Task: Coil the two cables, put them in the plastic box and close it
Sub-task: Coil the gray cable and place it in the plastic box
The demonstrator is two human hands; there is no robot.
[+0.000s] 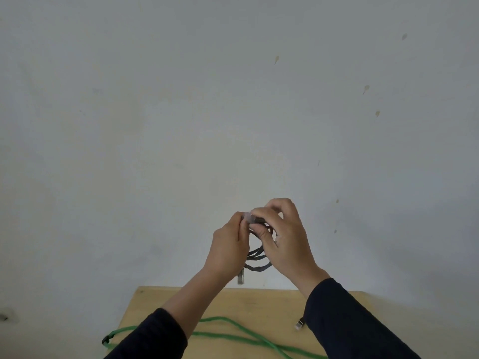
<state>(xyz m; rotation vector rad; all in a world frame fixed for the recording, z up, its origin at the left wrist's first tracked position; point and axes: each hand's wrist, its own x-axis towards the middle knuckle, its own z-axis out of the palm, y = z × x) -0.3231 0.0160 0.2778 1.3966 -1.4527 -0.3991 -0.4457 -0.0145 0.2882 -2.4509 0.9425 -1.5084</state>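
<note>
While tucking plug end, left hand (229,244) and right hand (282,237) both clamp grey cable (256,260) coil above surface (248,304) so loops hold; green cable (228,335) uncoiled below

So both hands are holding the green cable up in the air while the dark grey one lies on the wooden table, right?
Reversed. The head view shows the left hand and right hand holding the coiled dark grey cable up, while the green cable lies on the light wooden table.
</note>
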